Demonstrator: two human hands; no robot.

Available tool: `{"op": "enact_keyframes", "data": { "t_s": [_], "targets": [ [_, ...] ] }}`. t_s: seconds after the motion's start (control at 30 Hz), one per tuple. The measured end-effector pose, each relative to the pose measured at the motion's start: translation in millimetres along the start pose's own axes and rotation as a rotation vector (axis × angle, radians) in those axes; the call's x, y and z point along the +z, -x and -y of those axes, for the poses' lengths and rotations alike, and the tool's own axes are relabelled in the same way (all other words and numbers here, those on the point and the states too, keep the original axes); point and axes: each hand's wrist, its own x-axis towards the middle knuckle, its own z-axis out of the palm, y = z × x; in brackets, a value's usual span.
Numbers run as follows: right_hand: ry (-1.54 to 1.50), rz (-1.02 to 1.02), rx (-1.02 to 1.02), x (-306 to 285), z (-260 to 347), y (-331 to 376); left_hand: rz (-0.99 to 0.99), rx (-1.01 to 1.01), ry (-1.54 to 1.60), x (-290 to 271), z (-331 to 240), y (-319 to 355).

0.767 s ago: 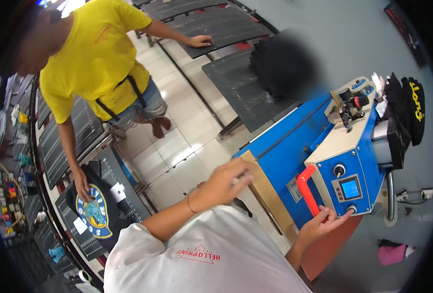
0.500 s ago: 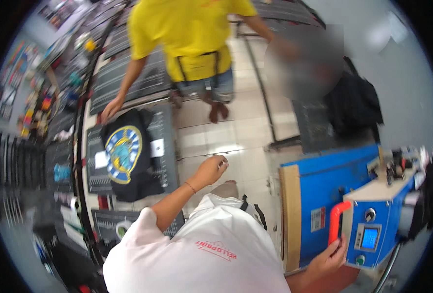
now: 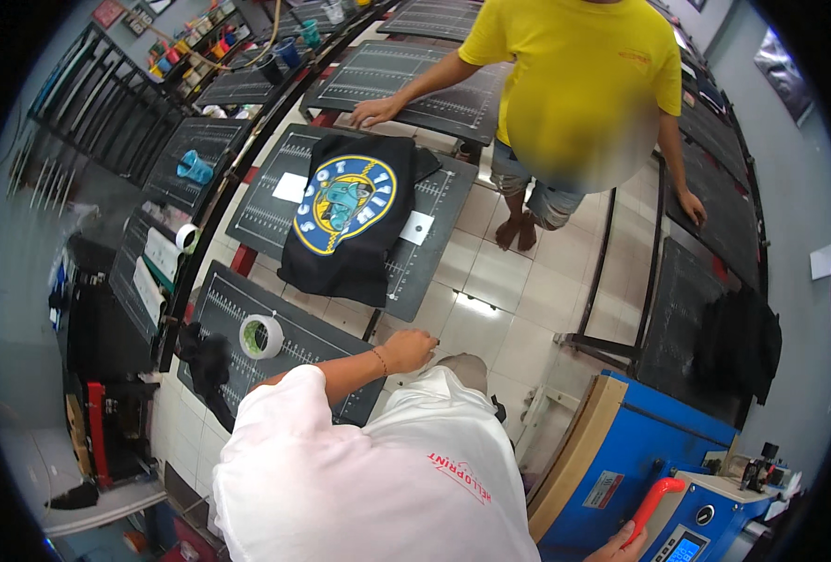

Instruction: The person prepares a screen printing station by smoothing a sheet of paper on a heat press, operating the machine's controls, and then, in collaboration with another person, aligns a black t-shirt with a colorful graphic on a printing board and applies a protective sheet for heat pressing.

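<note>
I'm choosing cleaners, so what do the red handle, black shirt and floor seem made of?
Handle: probably plastic or coated metal; smooth, shiny surface. Shirt: woven or knit cloth, perhaps cotton; matte, limp edges. Floor: likely glazed ceramic; glossy tiles, bright reflections.

Left hand (image 3: 409, 350) farther from press (image 3: 657, 433), co-worker's hand (image 3: 375, 112) off shirt (image 3: 359, 258)

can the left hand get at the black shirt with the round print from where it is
Probably yes: the left hand is near the closest edge of the black shirt, with nothing visible between; the co-worker's hand is beyond the far side.
</note>
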Motion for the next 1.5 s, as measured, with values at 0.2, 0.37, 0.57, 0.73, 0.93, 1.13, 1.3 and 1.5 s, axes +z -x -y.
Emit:
{"op": "enact_keyframes", "data": {
  "t_s": [0.2,0.37,0.57,0.73,0.93,1.13,1.3,1.5],
  "targets": [
    [0.004,-0.055,-0.028,1.2,2.6,3.1,-0.16,-0.052,0.092,16.6,20.3,15.7],
    [0.017,-0.059,-0.036,0.4,5.6,4.1,-0.557,0.101,0.113,-36.1,11.2,17.0],
    [0.004,-0.082,-0.052,-3.0,19.1,11.4,-1.114,-0.318,-0.081,-128.3,151.9,0.8],
    [-0.058,-0.109,-0.077,-0.4,21.7,12.2,-0.787,-0.6,-0.068,-111.0,219.6,-5.6],
    [-0.013,-0.107,-0.064,-1.3,23.7,13.3,-0.668,-0.543,0.063,-110.3,219.2,-5.1],
    [-0.01,-0.119,-0.052,-2.7,26.1,15.2,-0.659,-0.479,-0.004,-111.2,231.4,-2.4],
    [-0.02,-0.13,-0.023,-4.3,27.2,17.9,-0.675,-0.438,0.05,-108.7,234.4,-13.2],
    [-0.096,-0.123,-0.062,-5.6,27.2,15.1,-0.437,-0.26,-0.198,-151.0,239.5,-59.3]
  ]
}}
